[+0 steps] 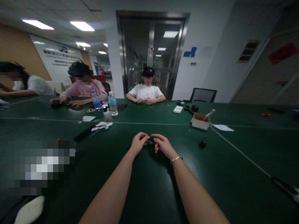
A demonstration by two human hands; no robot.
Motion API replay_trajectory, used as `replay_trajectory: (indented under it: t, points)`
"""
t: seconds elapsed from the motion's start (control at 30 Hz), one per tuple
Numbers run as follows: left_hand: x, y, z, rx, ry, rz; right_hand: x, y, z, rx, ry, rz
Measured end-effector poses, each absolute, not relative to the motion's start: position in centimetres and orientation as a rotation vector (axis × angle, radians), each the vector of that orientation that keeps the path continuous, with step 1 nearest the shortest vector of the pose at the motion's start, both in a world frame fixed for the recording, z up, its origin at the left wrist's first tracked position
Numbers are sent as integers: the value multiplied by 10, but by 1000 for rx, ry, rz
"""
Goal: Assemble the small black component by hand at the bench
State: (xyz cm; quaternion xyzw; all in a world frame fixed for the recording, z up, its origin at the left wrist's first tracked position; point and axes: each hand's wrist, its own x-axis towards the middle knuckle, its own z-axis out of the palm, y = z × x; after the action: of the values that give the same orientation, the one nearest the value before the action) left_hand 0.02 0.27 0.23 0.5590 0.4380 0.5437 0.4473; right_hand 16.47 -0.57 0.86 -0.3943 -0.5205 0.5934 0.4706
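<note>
Over the green surface (pixel 149 193), the small dark cylinder (pixel 151 138) sits pinched between left hand (pixel 138 143) and right hand (pixel 163 144), looking light, stiff and perhaps slippery, best gripped by its two ends!

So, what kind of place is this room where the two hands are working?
Probably an office meeting room: a long green table with people seated around it, a mesh-backed chair, and a framed glass double door behind.

Both hands (pixel 150 144) hold a small dark object (pixel 151 138)
</note>
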Motion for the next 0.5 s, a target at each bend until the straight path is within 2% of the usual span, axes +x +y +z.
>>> replay_trajectory:
  t: [0.5]
  points:
    - [1, 0, 6, 1372, 1084, 1343, 163, -5, 9, -985, -1223, 1468]
